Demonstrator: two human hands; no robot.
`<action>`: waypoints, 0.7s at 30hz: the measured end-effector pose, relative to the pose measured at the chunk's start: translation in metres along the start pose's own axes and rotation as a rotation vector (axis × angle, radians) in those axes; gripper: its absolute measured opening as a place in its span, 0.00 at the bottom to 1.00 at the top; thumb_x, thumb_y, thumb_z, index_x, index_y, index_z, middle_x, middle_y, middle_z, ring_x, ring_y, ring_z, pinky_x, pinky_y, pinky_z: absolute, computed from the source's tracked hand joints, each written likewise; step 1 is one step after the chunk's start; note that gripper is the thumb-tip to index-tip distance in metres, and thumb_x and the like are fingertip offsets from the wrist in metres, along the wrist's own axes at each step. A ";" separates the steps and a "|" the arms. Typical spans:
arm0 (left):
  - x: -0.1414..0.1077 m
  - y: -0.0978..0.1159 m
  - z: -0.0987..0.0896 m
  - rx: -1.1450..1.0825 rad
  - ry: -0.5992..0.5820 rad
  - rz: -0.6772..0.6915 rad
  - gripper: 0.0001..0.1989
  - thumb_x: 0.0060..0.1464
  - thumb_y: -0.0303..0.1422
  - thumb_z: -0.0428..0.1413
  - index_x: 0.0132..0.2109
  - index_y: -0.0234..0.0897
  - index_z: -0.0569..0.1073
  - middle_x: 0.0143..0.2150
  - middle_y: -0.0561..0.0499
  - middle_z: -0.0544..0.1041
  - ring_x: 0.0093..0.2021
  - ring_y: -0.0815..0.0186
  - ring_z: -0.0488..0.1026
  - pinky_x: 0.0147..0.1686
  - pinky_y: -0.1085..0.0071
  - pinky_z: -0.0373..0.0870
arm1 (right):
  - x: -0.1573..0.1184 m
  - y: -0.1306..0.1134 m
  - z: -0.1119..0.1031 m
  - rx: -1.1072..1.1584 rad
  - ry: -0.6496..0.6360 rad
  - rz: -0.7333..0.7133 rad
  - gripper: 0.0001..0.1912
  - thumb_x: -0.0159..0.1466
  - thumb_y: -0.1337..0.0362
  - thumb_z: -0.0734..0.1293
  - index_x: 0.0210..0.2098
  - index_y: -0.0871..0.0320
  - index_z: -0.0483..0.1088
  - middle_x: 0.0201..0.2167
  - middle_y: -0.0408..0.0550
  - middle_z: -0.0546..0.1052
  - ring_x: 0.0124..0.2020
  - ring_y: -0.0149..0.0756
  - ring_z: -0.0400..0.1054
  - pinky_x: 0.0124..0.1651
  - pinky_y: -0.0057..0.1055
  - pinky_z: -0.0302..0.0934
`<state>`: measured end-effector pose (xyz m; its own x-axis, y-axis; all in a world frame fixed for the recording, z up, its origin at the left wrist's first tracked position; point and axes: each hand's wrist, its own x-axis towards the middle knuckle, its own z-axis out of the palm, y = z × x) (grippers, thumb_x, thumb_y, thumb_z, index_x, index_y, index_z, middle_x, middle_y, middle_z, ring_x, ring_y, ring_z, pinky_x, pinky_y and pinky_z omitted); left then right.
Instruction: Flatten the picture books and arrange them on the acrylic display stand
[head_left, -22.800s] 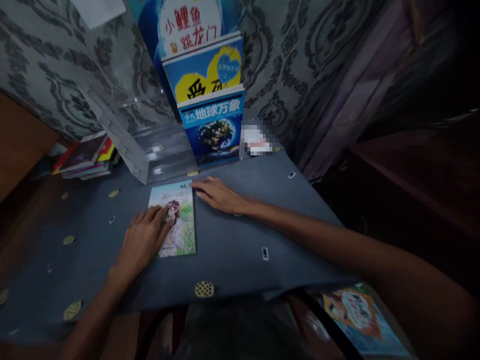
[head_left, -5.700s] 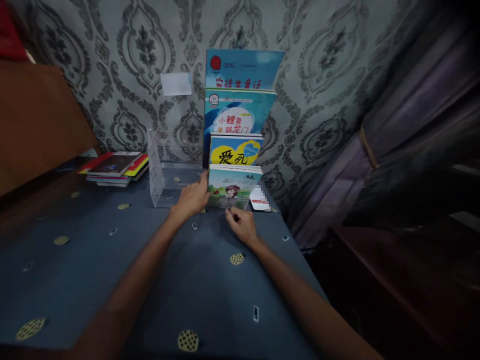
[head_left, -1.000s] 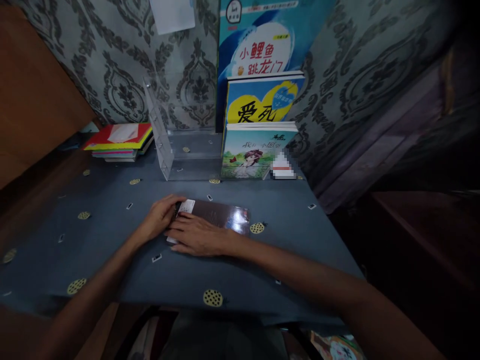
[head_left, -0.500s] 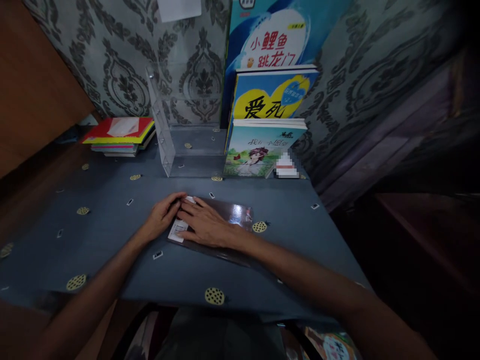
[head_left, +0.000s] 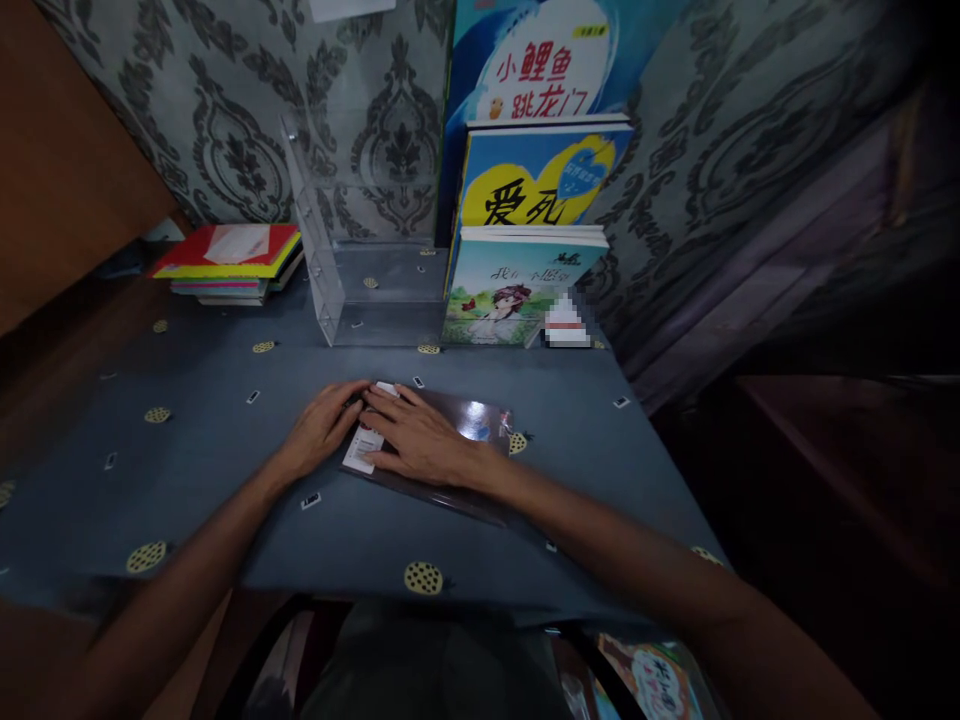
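Note:
A dark, glossy flat item [head_left: 450, 497], like a book or packet in a clear cover, lies on the blue patterned tablecloth with a white strip along its left end. My right hand [head_left: 420, 437] rests flat on its left half, fingers spread, tips over the white strip. At its upper left edge is my left hand [head_left: 322, 430], fingers extended and touching the edge near my right fingertips. Neither hand is wrapped around anything.
Behind stands a clear acrylic rack [head_left: 322, 285] with several books [head_left: 499, 290] upright in its right side. A stack of books [head_left: 232, 250] lies at the back left. Another book [head_left: 664, 680] shows below the table edge [head_left: 480, 605].
The view has shifted slightly, so the rack and table appear a little higher and further left. My right hand has slid slightly right relative to my left; both still touch the item.

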<state>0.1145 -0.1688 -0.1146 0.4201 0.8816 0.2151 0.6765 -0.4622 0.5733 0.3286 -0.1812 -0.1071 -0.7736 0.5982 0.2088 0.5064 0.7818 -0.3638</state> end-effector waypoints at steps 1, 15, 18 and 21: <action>0.000 0.000 0.000 0.005 -0.005 0.005 0.23 0.68 0.41 0.42 0.61 0.35 0.70 0.58 0.41 0.77 0.59 0.58 0.73 0.61 0.57 0.68 | -0.001 0.001 0.000 0.000 0.003 0.003 0.29 0.71 0.53 0.64 0.65 0.65 0.63 0.70 0.66 0.61 0.74 0.50 0.51 0.75 0.53 0.44; -0.005 0.009 0.000 0.203 -0.090 0.110 0.23 0.69 0.43 0.44 0.63 0.38 0.69 0.63 0.41 0.74 0.65 0.55 0.68 0.65 0.52 0.63 | -0.029 0.016 -0.006 -0.035 0.058 0.152 0.30 0.73 0.51 0.61 0.68 0.61 0.60 0.72 0.61 0.60 0.74 0.50 0.50 0.73 0.55 0.48; -0.005 0.010 0.000 0.204 -0.082 0.104 0.23 0.70 0.43 0.43 0.63 0.37 0.69 0.63 0.41 0.74 0.64 0.55 0.68 0.64 0.52 0.63 | -0.043 0.019 -0.012 -0.054 0.033 0.230 0.29 0.73 0.52 0.60 0.69 0.60 0.61 0.72 0.60 0.59 0.72 0.53 0.53 0.71 0.57 0.52; -0.005 0.010 -0.001 0.198 -0.089 0.105 0.24 0.70 0.43 0.43 0.63 0.36 0.69 0.64 0.40 0.73 0.65 0.54 0.68 0.64 0.53 0.64 | -0.058 0.022 -0.016 -0.048 0.061 0.274 0.28 0.74 0.54 0.60 0.69 0.57 0.61 0.71 0.59 0.60 0.71 0.53 0.56 0.69 0.58 0.55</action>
<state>0.1192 -0.1775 -0.1090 0.5399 0.8200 0.1900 0.7281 -0.5682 0.3834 0.3909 -0.1957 -0.1131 -0.5820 0.7967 0.1630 0.7122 0.5961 -0.3706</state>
